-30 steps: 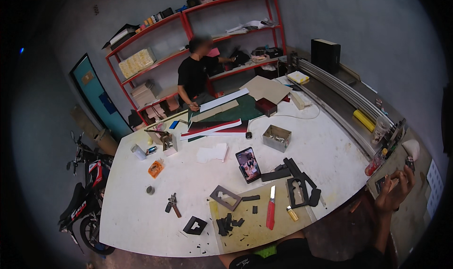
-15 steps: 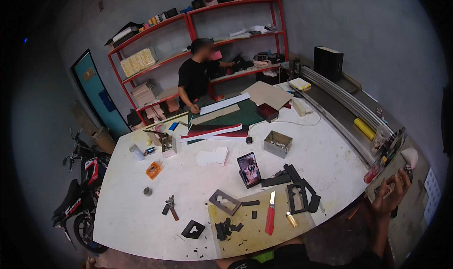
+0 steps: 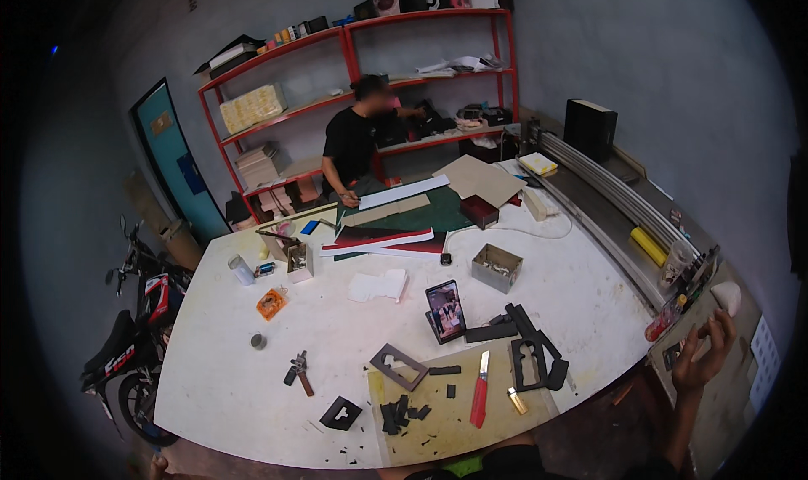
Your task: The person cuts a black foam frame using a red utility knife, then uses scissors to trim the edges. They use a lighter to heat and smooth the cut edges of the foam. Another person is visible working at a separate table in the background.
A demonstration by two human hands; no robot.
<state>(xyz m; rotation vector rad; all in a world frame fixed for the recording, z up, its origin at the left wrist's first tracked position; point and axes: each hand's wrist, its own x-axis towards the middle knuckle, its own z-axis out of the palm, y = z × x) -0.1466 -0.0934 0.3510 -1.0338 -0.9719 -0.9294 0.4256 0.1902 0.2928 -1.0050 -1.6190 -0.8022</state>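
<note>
At the right, beyond the table's edge, my right hand (image 3: 704,354) is raised over a side bench with its fingers loosely curled and apart. I see nothing in it. The nearest thing to it is a pale cone-shaped object (image 3: 727,297) on that bench. Only a small bit of what looks like my left hand (image 3: 158,463) shows at the lower left edge, its fingers too hidden to read. On the table lie a red-handled cutter knife (image 3: 480,396), a gold lighter (image 3: 516,401), black foam frames (image 3: 528,364) and black foam scraps (image 3: 398,416).
A phone (image 3: 445,310) stands propped on the white table (image 3: 210,379). Behind it are a metal box (image 3: 497,267) and a green cutting mat (image 3: 421,219). Across the table, a person (image 3: 353,148) in black handles a white strip. A long metal rail (image 3: 610,194) runs along the right.
My view has shifted slightly, so the table sits a little lower and further left. My right hand is a little lower in the picture. The things on the table have not moved.
</note>
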